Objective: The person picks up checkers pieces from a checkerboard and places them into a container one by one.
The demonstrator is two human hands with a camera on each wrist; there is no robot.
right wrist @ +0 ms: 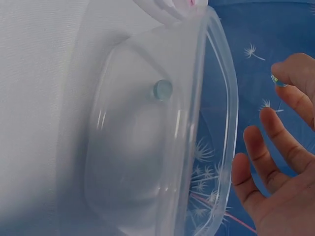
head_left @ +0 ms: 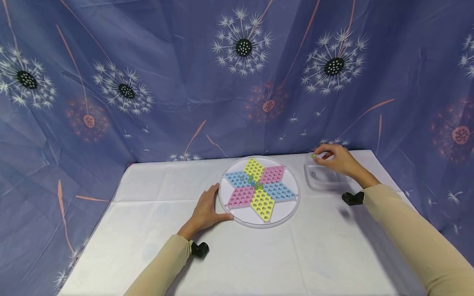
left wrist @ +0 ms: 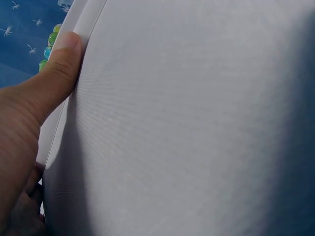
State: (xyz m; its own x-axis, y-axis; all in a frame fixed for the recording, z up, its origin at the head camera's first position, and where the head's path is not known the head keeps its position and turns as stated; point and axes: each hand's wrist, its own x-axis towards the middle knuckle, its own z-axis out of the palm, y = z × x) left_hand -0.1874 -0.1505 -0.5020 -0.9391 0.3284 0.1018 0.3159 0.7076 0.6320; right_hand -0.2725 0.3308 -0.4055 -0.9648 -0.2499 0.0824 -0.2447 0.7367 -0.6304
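Note:
My right hand [head_left: 335, 159] is raised over a clear plastic container [head_left: 327, 185], pinching a small green marble [head_left: 313, 156] between thumb and index finger. In the right wrist view the other fingers [right wrist: 275, 142] are spread apart. One pale marble [right wrist: 163, 90] lies inside the container. Left of it sits a round Chinese checkers board [head_left: 237, 218] with a star of yellow, pink and blue points. Several marbles [head_left: 255, 184] cluster at its centre. My left hand [head_left: 204, 211] rests against the board's left rim, its thumb [left wrist: 66, 56] on the edge and fingers spread along the side.
A white cloth [head_left: 155, 230] covers the table. Behind it hangs a blue curtain [head_left: 177, 82] with a dandelion print, close to the back edge. Dark wrist devices [head_left: 200, 249] sit at both sleeve cuffs.

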